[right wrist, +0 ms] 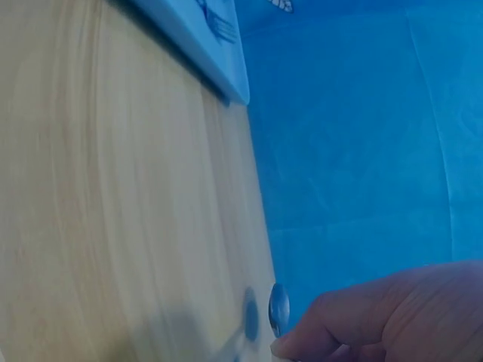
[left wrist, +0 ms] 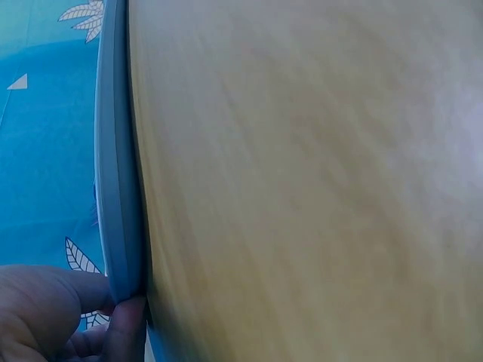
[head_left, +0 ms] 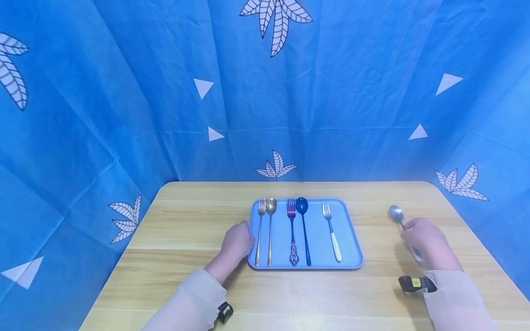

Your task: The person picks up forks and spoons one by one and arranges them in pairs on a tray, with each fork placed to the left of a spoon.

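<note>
A light blue tray point(head_left: 314, 265) lies on the wooden table, and my left hand point(head_left: 238, 240) pinches its left edge. The left wrist view shows thumb and finger gripping the tray rim point(left wrist: 121, 188) at its corner. On the tray lie a gold fork point(head_left: 262, 211), a gold spoon point(head_left: 271, 206), a purple fork point(head_left: 291, 214) with an ornate handle, a dark blue spoon point(head_left: 302, 206) and a silver fork point(head_left: 336, 248) with a pale yellow handle. To the right of the tray, my right hand point(head_left: 426, 241) holds a silver spoon point(head_left: 395, 213) by its handle, partly hidden by the fingers.
The wooden table point(head_left: 186, 230) reaches back to a blue curtain point(head_left: 265, 92) with white leaf and triangle prints, which also hangs along both sides. Bare tabletop separates the tray from the right hand. A dark strap device point(head_left: 416, 283) sits at the right wrist.
</note>
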The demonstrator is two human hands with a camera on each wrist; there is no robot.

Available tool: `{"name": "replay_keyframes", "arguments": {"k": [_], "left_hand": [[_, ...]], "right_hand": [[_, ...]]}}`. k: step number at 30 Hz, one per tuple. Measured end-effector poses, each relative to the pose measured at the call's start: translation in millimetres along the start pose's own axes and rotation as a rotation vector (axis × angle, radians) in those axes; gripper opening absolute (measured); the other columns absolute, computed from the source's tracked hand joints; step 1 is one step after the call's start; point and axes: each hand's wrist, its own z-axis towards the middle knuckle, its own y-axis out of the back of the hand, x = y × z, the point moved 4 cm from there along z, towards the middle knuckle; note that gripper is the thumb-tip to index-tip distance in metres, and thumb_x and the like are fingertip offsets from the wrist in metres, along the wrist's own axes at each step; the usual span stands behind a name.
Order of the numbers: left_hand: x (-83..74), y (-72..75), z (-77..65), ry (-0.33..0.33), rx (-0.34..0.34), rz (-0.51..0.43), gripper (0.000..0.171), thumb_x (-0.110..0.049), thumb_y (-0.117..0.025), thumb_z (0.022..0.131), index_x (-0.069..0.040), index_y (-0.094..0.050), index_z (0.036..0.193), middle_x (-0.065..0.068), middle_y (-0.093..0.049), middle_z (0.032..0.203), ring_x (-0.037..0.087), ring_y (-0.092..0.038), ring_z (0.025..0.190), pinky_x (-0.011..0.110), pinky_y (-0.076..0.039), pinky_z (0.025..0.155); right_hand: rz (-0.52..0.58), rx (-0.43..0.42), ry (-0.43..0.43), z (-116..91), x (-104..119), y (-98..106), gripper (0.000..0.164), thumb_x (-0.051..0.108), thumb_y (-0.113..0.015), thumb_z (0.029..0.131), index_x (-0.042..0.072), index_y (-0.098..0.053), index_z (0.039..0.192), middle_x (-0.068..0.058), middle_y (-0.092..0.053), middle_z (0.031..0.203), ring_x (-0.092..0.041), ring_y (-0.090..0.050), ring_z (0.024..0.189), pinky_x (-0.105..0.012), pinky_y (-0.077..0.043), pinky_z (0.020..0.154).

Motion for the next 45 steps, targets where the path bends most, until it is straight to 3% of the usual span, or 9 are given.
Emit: {"name": "replay_keyframes", "arguments": {"k": [10,23,45], "left_hand": [[-0.1,-1.3,0.6,0.015,0.015,-0.009,0.009,-0.01,-0.06,0.093,-0.001,-0.058,0.093,0.006,-0.054,0.073,0.022,-0.054,0.066,0.036,-0.049,0.059],[0.8,-2.7,3.8,0.028,0.023,-0.009,0.012,-0.01,-0.061,0.093,0.0,-0.06,0.097,0.006,-0.055,0.074,0.022,-0.055,0.067,0.036,-0.05,0.061],[1.5,-2.6,3.5,0.017,0.018,0.002,0.011,-0.01,-0.06,0.093,0.001,-0.059,0.097,0.007,-0.055,0.074,0.023,-0.055,0.067,0.037,-0.051,0.062]], "right_hand": [[0.044,-0.014,0.002,-5.4,15.0,-0.3,0.053,0.02,-0.065,0.089,-0.016,-0.051,0.125,-0.035,-0.059,0.118,-0.043,-0.059,0.095,-0.063,-0.044,0.087],[0.026,-0.038,0.059,-7.1,36.9,-3.5,0.052,0.015,-0.065,0.087,-0.016,-0.052,0.126,-0.037,-0.058,0.121,-0.053,-0.058,0.102,-0.064,-0.044,0.087],[0.072,-0.026,0.063,-10.9,72.1,-22.5,0.047,0.012,-0.063,0.087,-0.013,-0.054,0.126,-0.033,-0.064,0.112,-0.042,-0.064,0.093,-0.058,-0.049,0.082]]}}
